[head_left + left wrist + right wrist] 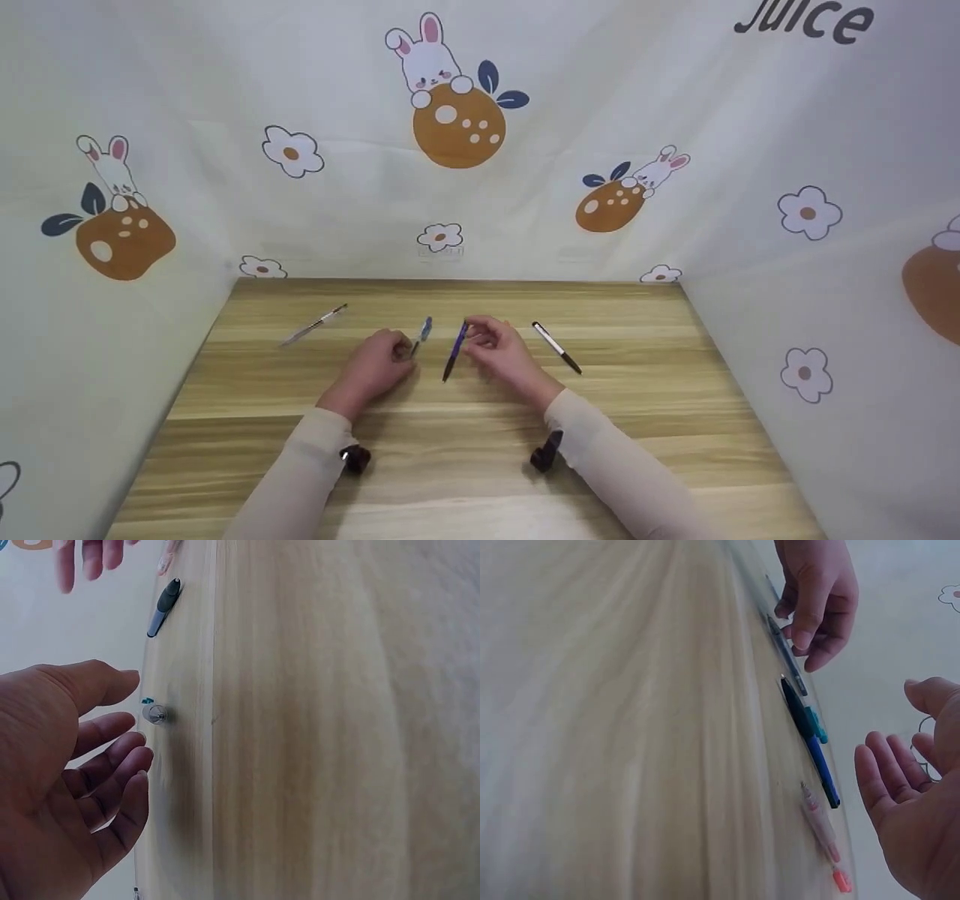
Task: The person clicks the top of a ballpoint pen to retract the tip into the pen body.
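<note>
Left hand (pixel 375 366): open, fingers loosely bent, thumb apart from them, right by the teal-capped clear pen (pixel 426 328); contact hard to judge. Right hand (pixel 510 361): also open, relaxed fingers, beside the blue-and-black pen (pixel 454 352); can't tell if it touches. Both pens lie around the middle of the desk (pixel 465 465), toward its far edge, slanted, black tip of the blue one toward the near edge. Pink pen (pixel 821 825) on the desk next to the blue one, mostly hidden under the right hand in the head view. Clear pen with a dark end (pixel 313 325) near the far left corner, slanted. White-and-black pen (pixel 557 347) toward the far right corner, black end nearer. Pale sleeves (pixel 296 469), black wrist cameras (pixel 356 457). Bunny-print cloth (pixel 337 217) behind the far edge and along both sides.
</note>
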Demonstrator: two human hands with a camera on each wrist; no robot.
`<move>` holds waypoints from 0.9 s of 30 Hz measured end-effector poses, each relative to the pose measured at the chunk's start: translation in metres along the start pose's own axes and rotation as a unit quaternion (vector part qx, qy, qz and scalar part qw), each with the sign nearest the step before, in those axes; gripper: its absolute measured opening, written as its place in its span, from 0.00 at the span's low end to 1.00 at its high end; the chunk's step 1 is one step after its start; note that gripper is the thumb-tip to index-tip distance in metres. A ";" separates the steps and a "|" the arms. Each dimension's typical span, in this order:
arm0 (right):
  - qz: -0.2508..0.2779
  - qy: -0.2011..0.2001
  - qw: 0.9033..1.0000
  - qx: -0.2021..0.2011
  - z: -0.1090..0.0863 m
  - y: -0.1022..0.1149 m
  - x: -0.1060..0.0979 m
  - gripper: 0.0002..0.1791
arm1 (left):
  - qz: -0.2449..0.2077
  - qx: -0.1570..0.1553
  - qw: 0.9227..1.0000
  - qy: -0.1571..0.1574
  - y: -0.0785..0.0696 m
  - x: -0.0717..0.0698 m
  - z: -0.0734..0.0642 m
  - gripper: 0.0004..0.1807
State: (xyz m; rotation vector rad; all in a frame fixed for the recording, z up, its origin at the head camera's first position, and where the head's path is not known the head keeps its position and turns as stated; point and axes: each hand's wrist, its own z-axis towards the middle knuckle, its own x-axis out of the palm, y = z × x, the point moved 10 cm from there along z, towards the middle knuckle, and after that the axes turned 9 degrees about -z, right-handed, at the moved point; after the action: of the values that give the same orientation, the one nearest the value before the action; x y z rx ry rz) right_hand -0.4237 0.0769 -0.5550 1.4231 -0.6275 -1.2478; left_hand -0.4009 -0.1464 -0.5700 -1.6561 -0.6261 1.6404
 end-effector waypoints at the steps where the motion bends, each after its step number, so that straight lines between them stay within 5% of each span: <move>1: -0.001 0.001 1.000 0.004 0.003 0.001 0.002 0.28 | 0.000 -0.001 1.000 0.000 0.000 0.000 0.000 0.17; 16: -0.041 -0.019 0.998 0.038 0.048 0.000 0.021 0.27 | 0.000 0.001 1.000 -0.010 -0.003 0.004 0.004 0.10; 27: -0.056 -0.028 0.997 0.047 0.064 -0.008 0.021 0.28 | 0.013 -0.010 1.000 -0.017 -0.002 0.007 0.008 0.12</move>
State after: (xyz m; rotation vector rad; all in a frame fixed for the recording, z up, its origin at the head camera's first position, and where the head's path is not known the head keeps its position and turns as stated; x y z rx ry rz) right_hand -0.4783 0.0367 -0.5599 1.5232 -0.6590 -1.3656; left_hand -0.4082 -0.1391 -0.5726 -1.6607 -0.6413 1.6894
